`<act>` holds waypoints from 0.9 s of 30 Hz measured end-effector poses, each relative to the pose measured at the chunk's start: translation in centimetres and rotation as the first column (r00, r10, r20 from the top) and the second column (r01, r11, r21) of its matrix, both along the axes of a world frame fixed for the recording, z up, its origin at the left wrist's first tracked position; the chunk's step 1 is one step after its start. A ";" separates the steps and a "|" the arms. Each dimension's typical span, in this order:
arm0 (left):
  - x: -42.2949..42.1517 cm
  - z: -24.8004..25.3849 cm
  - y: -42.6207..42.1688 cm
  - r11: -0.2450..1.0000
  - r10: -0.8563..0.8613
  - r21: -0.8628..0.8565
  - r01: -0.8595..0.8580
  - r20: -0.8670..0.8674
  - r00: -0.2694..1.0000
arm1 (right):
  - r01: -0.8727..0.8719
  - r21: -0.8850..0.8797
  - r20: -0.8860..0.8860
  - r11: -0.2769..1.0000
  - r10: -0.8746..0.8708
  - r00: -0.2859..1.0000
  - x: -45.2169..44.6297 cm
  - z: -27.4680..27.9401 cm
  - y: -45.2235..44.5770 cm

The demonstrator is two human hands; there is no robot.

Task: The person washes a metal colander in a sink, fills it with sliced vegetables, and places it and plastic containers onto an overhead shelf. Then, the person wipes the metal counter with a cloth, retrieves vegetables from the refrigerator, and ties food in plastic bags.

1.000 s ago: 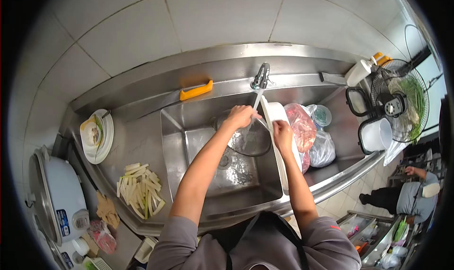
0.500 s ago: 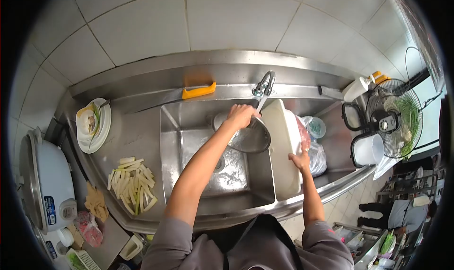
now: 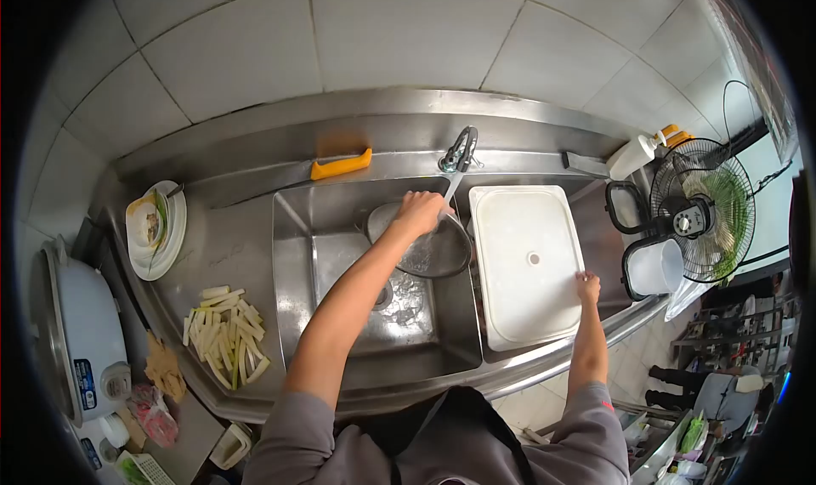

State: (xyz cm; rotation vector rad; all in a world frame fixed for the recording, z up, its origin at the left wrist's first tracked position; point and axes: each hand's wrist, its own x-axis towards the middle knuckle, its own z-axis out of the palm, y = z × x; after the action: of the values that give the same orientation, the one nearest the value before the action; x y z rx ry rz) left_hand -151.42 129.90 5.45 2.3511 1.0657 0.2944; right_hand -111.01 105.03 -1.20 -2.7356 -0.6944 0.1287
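Observation:
My left hand (image 3: 420,213) is closed on the rim of a round grey bowl (image 3: 438,260), held tilted in the left sink basin (image 3: 340,268). It may be a strainer; I cannot tell. Water runs from the tap (image 3: 460,152) beside that hand. A white rectangular plastic lid or shallow tray (image 3: 527,268) lies nearly flat over the right basin, hiding most of what is under it. The fingers of my right hand (image 3: 588,287) grip its right edge.
Cut pale stalks (image 3: 226,336) and stacked white plates (image 3: 174,238) lie on the left drainboard. A knife with an orange handle (image 3: 342,164) rests behind the basin. Right of the sink stand a fan (image 3: 701,213) and a clear container (image 3: 654,268). A person (image 3: 718,396) is farther right.
The white lid or tray has swung from steeply tilted to nearly flat, covering the bags in the right basin. My right hand moved rightward with its edge. My left hand still holds the bowl.

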 end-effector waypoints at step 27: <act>1.1 2.0 -0.9 0.999 -0.031 -0.034 0.024 -0.209 0.977 | -0.225 -0.428 0.009 0.875 0.253 0.968 -13.5 -0.6 4.6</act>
State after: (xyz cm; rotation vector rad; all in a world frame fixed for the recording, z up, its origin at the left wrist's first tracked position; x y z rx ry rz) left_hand -150.32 129.02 7.50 2.4068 1.1241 0.0188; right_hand -124.54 109.62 -1.84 -3.0596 -1.1438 0.2791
